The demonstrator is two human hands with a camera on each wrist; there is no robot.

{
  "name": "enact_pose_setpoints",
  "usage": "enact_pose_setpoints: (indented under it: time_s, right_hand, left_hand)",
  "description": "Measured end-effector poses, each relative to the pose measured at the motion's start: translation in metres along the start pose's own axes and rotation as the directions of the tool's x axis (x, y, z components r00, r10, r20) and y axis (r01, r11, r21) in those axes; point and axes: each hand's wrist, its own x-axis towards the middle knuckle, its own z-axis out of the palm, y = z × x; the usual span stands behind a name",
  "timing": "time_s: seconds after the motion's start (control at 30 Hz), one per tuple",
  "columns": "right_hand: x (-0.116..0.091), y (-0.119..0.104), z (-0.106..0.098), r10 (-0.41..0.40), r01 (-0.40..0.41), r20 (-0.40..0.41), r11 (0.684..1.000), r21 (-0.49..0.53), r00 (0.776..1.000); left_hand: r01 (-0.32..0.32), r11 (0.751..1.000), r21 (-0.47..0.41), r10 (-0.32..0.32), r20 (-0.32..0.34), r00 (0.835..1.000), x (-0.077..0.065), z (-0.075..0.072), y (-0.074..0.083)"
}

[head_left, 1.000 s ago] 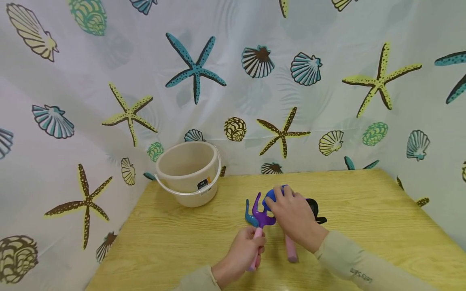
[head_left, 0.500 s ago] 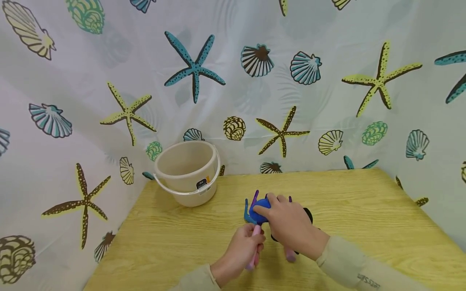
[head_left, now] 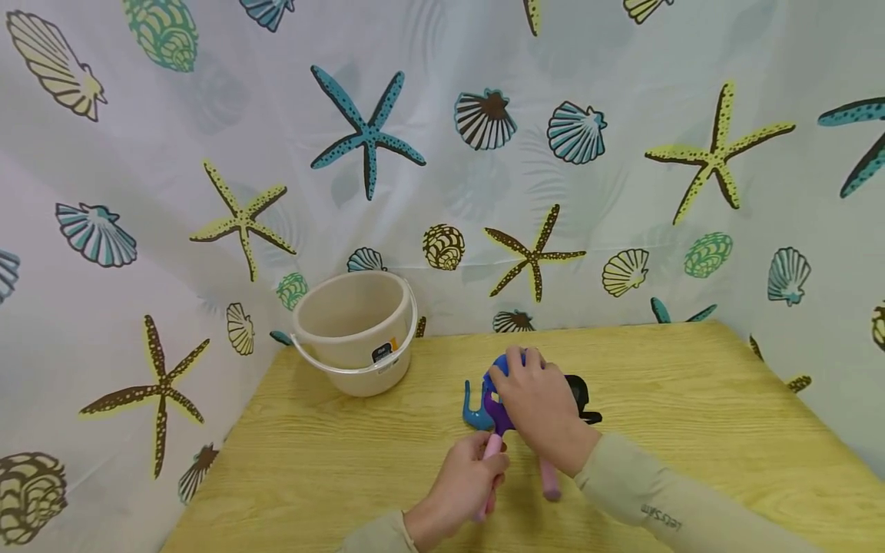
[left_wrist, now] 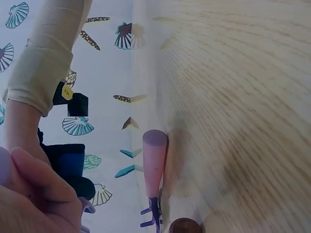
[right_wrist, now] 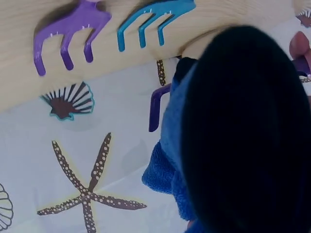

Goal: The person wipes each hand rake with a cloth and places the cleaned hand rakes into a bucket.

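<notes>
My left hand (head_left: 462, 484) grips the pink handle (head_left: 492, 447) of a small purple hand rake (head_left: 499, 415), its tines pointing away from me. Over those tines, my right hand (head_left: 535, 403) holds a bunched blue cloth (head_left: 489, 382), which covers part of them. In the right wrist view the terry cloth (right_wrist: 170, 179) lies around the rake head, with one purple tine (right_wrist: 155, 108) poking out. Much of that view is filled by a dark rounded shape close to the camera. The left wrist view shows my left hand (left_wrist: 41, 199) near the right sleeve (left_wrist: 41, 63).
A blue rake (head_left: 477, 416) lies just beyond the held one. Another purple rake (right_wrist: 73, 36) with a pink handle (head_left: 550, 480) lies to the right, partly under my right arm. A beige bucket (head_left: 366, 361) stands at the back left of the wooden table (head_left: 332, 461), before a shell-patterned curtain.
My right hand moves the blue cloth down and left over the held rake's tines, then back up toward their tips. My left hand stays nearly in place on the handle.
</notes>
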Motion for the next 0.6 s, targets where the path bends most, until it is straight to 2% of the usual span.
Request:
enact_pose_setpoints:
  time_s: [0.1,0.2,0.27,0.4,0.6]
  right_hand:
    - [0.000,0.000,-0.006,0.023,-0.028,0.067,0.996,0.081,0.998]
    - [-0.001,0.002,-0.015,0.038,-0.070,0.156,0.976,0.204,0.987]
    - [-0.002,0.003,-0.020,0.032,-0.079,0.188,0.965,0.252,0.982]
    - [-0.007,0.005,-0.025,-0.013,-0.045,0.198,0.957,0.286,0.980]
    - [-0.016,0.007,-0.029,-0.072,-0.010,0.235,0.944,0.330,0.969]
  left_hand:
    - [-0.005,1.000,-0.010,0.005,-0.008,1.000,-0.001,0.000,0.000]
    - [0.001,0.999,-0.035,-0.002,-0.021,1.000,0.000,-0.001,0.001]
    - [0.010,0.999,-0.054,-0.011,-0.025,1.000,0.001,-0.001,0.002]
    - [0.036,0.995,-0.097,-0.039,-0.022,0.999,0.003,-0.002,0.003]
    - [0.037,0.992,-0.117,-0.042,-0.048,0.998,0.004,-0.004,0.003]
